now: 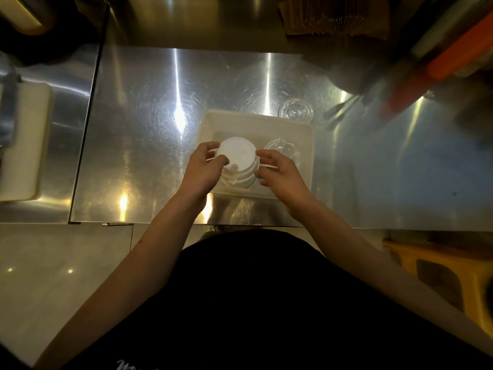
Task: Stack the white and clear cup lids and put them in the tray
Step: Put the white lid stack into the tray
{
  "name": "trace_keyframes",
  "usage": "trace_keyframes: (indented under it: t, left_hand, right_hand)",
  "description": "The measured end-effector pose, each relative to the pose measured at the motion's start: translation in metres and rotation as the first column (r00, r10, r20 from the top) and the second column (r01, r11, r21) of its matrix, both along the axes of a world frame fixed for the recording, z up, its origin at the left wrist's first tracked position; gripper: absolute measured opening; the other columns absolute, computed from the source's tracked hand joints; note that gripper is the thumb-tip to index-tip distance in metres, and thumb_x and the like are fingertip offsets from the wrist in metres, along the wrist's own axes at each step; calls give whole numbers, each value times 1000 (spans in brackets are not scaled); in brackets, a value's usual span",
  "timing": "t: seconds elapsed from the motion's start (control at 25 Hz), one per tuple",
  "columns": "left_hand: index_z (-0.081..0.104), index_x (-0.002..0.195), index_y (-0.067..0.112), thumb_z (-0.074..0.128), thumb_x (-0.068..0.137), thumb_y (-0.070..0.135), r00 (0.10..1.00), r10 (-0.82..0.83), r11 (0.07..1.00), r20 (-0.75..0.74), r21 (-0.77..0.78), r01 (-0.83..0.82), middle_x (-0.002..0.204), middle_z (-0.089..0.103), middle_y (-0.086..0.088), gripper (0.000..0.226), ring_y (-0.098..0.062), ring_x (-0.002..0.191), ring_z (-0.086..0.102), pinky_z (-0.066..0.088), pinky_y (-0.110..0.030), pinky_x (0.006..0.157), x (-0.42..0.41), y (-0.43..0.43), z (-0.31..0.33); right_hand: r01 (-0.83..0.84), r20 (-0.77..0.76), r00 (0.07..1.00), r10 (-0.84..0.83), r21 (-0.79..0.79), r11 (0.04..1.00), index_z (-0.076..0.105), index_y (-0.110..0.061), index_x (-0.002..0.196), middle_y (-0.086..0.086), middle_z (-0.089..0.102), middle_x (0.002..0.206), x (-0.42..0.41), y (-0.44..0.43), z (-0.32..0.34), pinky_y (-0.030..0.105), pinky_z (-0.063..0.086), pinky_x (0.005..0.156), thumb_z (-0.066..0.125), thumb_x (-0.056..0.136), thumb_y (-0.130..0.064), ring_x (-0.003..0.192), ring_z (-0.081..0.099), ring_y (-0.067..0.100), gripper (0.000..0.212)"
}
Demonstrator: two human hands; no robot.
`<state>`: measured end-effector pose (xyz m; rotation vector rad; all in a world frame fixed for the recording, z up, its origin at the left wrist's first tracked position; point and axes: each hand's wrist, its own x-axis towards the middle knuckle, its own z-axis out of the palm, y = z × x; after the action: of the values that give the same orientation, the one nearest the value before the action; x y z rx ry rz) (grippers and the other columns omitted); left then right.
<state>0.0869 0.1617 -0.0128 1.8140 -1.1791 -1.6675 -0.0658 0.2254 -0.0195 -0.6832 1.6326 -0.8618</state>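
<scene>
A stack of white cup lids stands in the left half of the pale plastic tray on the steel counter. My left hand grips the stack's left side and my right hand holds its right side. Inside the tray to the right sits a stack of clear dome lids, partly hidden by my right fingers. Another clear lid rests on the counter just beyond the tray's far right corner.
The steel counter spreads wide to the left and right of the tray. A white board lies at far left. Orange and dark items crowd the far right. A yellow stool stands below the counter edge.
</scene>
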Motion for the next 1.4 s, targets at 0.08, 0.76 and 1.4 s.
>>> trace_keyframes:
  t: [0.08,0.76,1.4]
  left_hand:
    - [53,131,19,57,86,12,1000,-10,1000,8,-13,10,133,56,-9,46,-22,117,55,46,-31,90,0,1,-1]
    - [45,139,21,56,91,18,994,-69,994,82,-75,75,140,49,-7,50,-19,121,49,38,-31,90,4,-2,0]
    - [49,135,18,54,96,30,928,-357,868,108,-327,373,137,55,0,42,-11,114,54,49,-27,94,-14,-70,17]
  right_hand:
    - [-3,-2,1000,3,6,1000,57,-19,130,8,58,133,0,0,0,40,51,102,60,89,-6,101,61,8,43]
    - [12,-71,997,-12,-4,1000,57,-16,131,7,60,129,-2,-2,0,45,51,104,59,90,-9,101,61,11,42]
    - [219,-232,943,-240,-112,969,57,-19,131,4,62,125,-17,-44,20,46,51,103,61,89,-13,111,62,19,43]
